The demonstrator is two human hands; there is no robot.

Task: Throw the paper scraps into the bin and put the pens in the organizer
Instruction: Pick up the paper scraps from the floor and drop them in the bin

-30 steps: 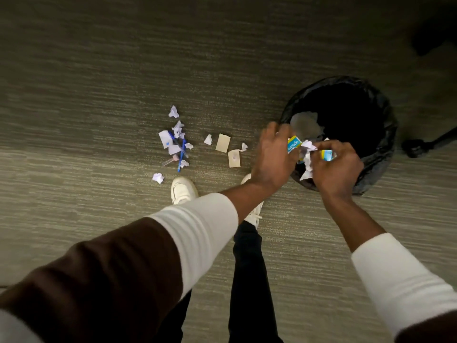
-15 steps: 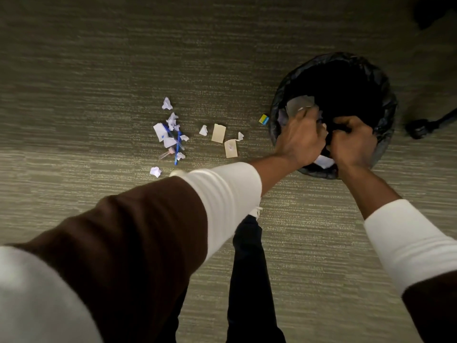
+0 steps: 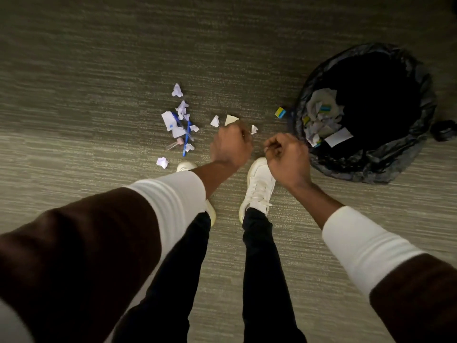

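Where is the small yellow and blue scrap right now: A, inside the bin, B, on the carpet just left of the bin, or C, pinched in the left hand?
B: the yellow and blue scrap lies on the carpet beside the bin, outside its rim.

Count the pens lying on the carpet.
3, all in the scrap pile left of the hands: two blue pens crossing among the papers, and a clear pink-tipped one below them. Scraps may hide more.
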